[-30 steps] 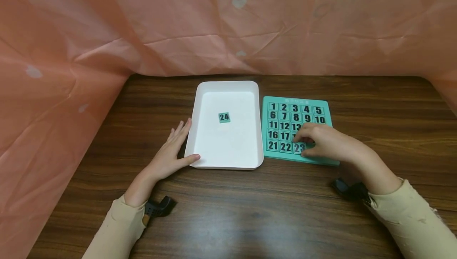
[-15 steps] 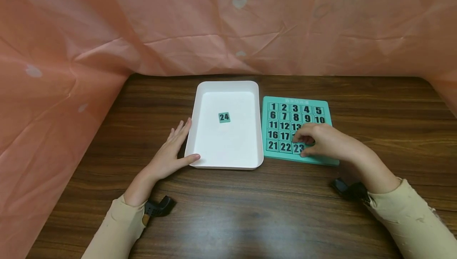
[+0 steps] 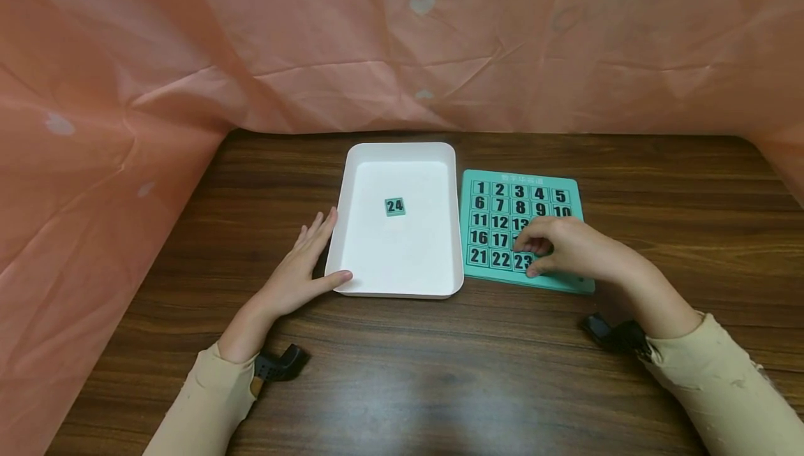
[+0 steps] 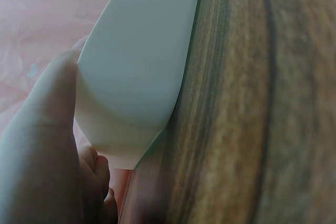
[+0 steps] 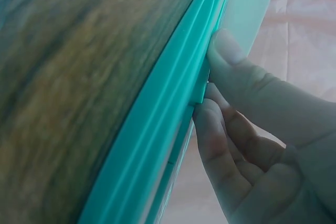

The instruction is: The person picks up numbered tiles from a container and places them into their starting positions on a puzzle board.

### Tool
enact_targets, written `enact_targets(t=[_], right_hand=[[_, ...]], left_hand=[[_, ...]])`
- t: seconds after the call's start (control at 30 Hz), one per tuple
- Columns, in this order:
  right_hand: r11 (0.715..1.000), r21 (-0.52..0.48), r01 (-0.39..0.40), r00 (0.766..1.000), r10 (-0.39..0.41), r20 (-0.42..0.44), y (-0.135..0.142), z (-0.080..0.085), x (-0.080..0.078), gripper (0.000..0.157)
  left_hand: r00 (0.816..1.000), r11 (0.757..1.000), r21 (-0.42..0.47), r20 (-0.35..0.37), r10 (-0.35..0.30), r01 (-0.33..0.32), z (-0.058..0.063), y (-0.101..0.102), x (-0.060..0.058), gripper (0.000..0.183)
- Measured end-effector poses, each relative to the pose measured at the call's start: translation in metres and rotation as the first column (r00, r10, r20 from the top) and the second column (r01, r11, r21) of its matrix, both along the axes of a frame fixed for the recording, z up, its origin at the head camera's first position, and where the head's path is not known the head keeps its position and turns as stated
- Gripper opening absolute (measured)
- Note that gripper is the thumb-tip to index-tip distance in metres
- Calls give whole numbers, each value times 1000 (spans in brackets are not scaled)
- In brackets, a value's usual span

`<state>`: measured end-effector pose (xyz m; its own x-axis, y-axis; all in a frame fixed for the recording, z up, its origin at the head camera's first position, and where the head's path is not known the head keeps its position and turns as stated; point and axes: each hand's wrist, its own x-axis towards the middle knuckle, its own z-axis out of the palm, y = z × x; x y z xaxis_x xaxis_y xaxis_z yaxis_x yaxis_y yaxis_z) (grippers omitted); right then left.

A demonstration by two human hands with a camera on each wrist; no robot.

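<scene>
In the head view, a white tray [image 3: 408,253] lies left of a teal number puzzle board [image 3: 472,274]. One loose tile marked 24 [image 3: 395,207] rests inside the tray. My left hand [image 3: 295,278] is at the tray's near left corner, its fingers straight along the outer side and its thumb touching the rim. Curled over the board's lower rows, my right hand [image 3: 571,250] pinches the tile marked 23 [image 3: 523,261] between thumb and fingers. The right wrist view has the thumb [image 5: 229,48] and fingertips at the board's edge. The hand hides the board's lower right squares.
A dark wood table [image 3: 402,372] carries everything. Pink cloth [image 3: 402,44] with pale hearts hangs behind it and along the left. Black wrist cameras [image 3: 281,363] are strapped below both hands, against beige sleeves [image 3: 197,400].
The board's near edge has shifted very slightly left, with the right thumb and fingers moving along. The left hand, tray and tile 24 have stayed put.
</scene>
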<state>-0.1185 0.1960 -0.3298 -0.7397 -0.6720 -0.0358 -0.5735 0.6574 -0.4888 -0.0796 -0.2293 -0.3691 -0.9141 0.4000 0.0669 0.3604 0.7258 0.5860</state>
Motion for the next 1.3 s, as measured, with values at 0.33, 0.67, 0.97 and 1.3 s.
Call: enact_targets(t=[0.33, 0.67, 0.97, 1.3], right_hand=[[1000, -14, 4, 1000, -4, 11, 1, -1, -1, 34], [999, -9, 54, 998, -54, -17, 5, 11, -3, 32], [999, -37, 19, 996, -22, -83, -21, 36, -16, 32], [994, -109, 6, 995, -18, -102, -90, 55, -30, 28]], left_hand=[[1000, 1000, 2, 0, -2, 2, 2, 1, 0, 93], [1000, 1000, -14, -17, -4, 4, -2, 0, -2, 94], [1000, 1000, -6, -16, 1, -1, -2, 1, -1, 94], [1000, 1000, -20, -13, 12, -13, -2, 2, -2, 94]])
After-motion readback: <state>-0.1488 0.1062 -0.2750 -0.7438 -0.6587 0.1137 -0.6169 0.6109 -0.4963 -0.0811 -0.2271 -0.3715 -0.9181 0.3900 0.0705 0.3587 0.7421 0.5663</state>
